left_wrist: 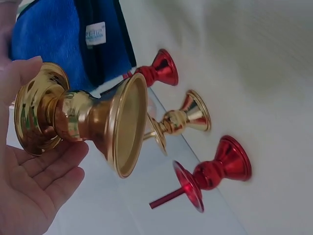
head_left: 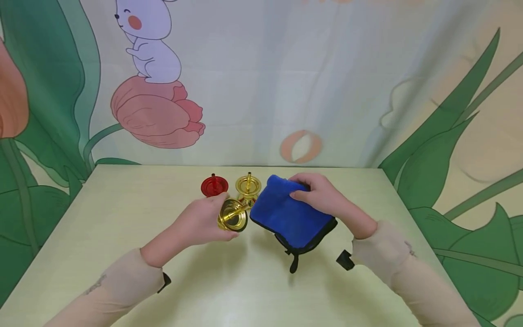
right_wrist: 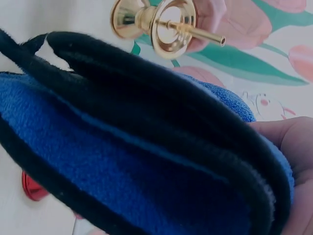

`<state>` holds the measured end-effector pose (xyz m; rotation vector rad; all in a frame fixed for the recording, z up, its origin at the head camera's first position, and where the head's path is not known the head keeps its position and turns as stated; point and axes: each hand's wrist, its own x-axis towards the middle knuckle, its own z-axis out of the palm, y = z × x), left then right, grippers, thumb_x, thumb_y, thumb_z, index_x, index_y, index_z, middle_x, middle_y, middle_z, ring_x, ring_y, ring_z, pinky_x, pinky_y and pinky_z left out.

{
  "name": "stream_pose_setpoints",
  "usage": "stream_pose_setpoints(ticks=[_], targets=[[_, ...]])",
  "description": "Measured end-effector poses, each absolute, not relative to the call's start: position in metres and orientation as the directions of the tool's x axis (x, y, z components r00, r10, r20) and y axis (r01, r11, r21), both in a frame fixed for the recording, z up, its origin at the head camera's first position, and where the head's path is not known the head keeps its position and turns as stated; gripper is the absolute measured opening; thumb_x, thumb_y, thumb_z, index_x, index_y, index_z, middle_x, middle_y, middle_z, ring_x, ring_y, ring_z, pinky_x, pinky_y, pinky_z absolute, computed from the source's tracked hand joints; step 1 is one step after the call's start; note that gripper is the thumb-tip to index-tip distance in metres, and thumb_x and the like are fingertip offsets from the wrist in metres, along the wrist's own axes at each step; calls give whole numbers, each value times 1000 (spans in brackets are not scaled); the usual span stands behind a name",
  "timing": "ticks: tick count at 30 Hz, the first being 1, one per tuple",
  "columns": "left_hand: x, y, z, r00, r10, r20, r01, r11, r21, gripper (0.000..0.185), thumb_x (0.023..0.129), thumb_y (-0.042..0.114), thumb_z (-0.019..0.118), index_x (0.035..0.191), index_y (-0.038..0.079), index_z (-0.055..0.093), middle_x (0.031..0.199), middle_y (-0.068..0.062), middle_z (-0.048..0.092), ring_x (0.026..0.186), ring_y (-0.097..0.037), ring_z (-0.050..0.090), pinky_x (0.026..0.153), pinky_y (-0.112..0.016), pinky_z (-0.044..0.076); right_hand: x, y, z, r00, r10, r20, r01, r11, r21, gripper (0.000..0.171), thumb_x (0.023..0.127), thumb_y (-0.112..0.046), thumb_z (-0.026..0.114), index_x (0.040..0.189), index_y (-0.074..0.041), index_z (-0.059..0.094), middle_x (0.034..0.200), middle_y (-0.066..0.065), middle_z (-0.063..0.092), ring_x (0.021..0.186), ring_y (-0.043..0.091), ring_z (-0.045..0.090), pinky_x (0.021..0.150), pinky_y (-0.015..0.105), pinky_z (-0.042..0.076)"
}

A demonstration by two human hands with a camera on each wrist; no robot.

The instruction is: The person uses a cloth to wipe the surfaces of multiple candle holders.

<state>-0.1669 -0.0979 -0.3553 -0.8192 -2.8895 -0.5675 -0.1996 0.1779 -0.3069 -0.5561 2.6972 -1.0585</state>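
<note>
My left hand [head_left: 203, 219] grips a gold candlestick [left_wrist: 93, 117] by its dish, tilted so that its thin stem points toward the right hand. The candlestick's dish and stem show in the right wrist view beside the left fingers. A folded blue cloth [head_left: 286, 213] with black edging, a hanging black loop and a small white label is pinched at its upper right in my right hand [head_left: 318, 193]. The cloth is held up close to the candlestick, right of it. Its folds gape in the right wrist view.
At the back of the pale table [head_left: 122, 218] stand a red candlestick [head_left: 214, 185] and a gold candlestick [head_left: 248, 185]. Another red candlestick [left_wrist: 164, 68] shows in the left wrist view, hidden behind the cloth in the head view. A printed curtain [head_left: 253, 91] hangs behind.
</note>
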Motion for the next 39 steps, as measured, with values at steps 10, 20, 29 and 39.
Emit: stream_pose_setpoints(ticks=[10,20,29,39], targets=[[-165,-77,-354,-795,575,193,606,763,224,70,61,48,71,110,4,48,79,1,61,65,-9,56,56,-21,49,-189,154,-304,-823,-567,17,-444,625,-642,27,85,-11,56,112,-11,59,106,5,63,89,17,58,80,35,48],[-166,-72,-354,-776,586,234,625,765,155,64,60,50,71,103,7,50,77,2,60,63,-8,55,56,-19,48,-175,143,-300,-745,-667,32,-551,587,-594,27,84,-10,57,111,-11,59,103,5,63,87,17,58,76,31,50],[-165,-75,-354,-746,574,338,642,755,133,66,60,50,71,104,6,49,78,0,60,65,-9,54,58,-22,49,-171,144,-301,-690,-722,60,-599,521,-608,28,84,-13,55,112,-15,57,113,6,55,99,20,53,79,33,47],[-159,-74,-348,-690,589,420,665,745,47,68,58,49,72,103,5,49,74,0,58,61,-8,53,53,-20,48,-169,141,-305,-743,-666,69,-482,460,-745,18,90,-21,51,101,-10,60,96,6,60,83,15,55,73,26,48]])
